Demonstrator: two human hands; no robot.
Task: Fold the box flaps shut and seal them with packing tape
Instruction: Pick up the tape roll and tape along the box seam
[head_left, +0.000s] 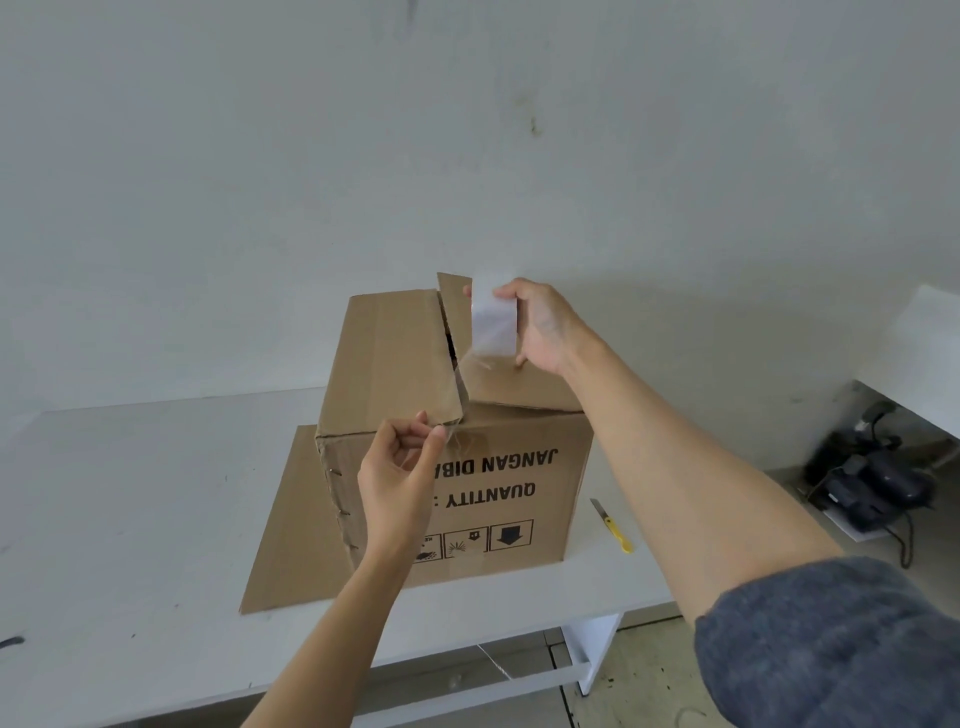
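Box (519, 493): brown cardboard, stands near the middle of a white table (130, 493), printed face toward the camera. Print reads upside down: "JANGAN DIB…", "QUANTITY :", and a row of handling symbols below. Metal staples (337, 514) run down its near left corner.

Top flaps: left flap (384, 358) lies down flat. Right flap (519, 384) is down along its outer side, but its inner edge tilts up at the seam, and a dark gap shows between the two flaps.

Tape roll (493, 325): clear packing tape, held above the right flap, near the far end of the seam. A clear strip (462, 395) runs from it, down along the seam, to the near top edge of the box.

Right hand (545, 327): fingers and thumb curled round the tape roll, gripping it. The heel of the hand is close to the right flap; cannot tell whether it touches.

Left hand (400, 478): thumb and forefinger pinch the free end of the strip at the near top edge of the box; the other fingers are loosely curled.

Around the box: a flat cardboard sheet (291, 519) lies under it and sticks out to the left and toward the camera. A yellow-handled knife (615, 527) lies on the table just right of the box, blade out. A grey sleeve (831, 639) is pushed up on the right arm. Dark gear with cables (872, 483) sits on the floor at right, too dim to identify. Plain pale wall (467, 130) behind.
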